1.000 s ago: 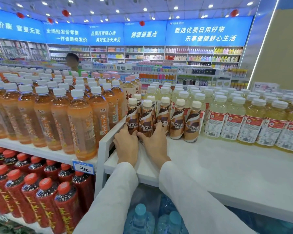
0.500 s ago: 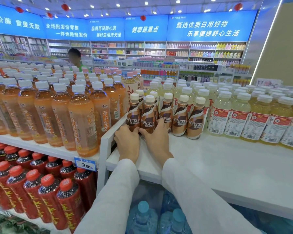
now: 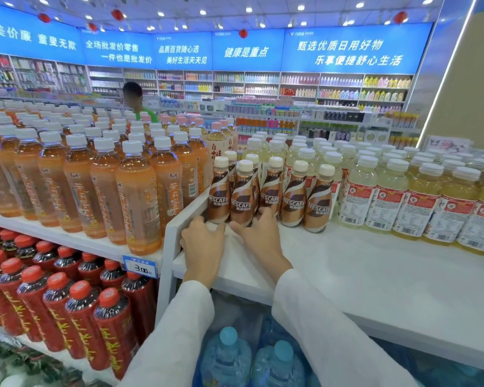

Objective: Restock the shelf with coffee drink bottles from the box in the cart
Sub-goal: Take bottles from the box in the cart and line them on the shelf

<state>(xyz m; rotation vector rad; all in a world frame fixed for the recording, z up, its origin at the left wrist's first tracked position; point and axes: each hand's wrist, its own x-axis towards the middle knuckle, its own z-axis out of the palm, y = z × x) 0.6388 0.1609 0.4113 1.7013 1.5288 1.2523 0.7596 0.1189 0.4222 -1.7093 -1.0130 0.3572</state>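
On the white shelf (image 3: 361, 275), at its left end beside the upright white divider (image 3: 189, 210), stand the coffee drink bottles (image 3: 294, 203), brown-labelled with cream caps; five form a front row near the shelf's edge, upright and close together, and a few more caps show behind them. The left hand (image 3: 203, 244) rests on the shelf by the divider, its fingers loosely spread and holding nothing; its fingertips lie just at the foot of the leftmost bottle, though whether they touch it cannot be told. The right hand (image 3: 259, 238) lies beside it, also open; its fingers reach against the bases of the second and third bottles, gripping neither, and its thumb points left. Both arms wear white sleeves (image 3: 333, 339).

Left of the divider stand rows of orange tea bottles (image 3: 137, 208) with white caps; a price tag (image 3: 140, 266) reading 3.00 hangs below them, above dark bottles with red caps (image 3: 78, 317). Right of the coffee stand pale yellow bottles (image 3: 383, 202) with red labels; under the shelf sit blue-capped water jugs (image 3: 228, 356). A person in green (image 3: 137, 107) stands far behind.
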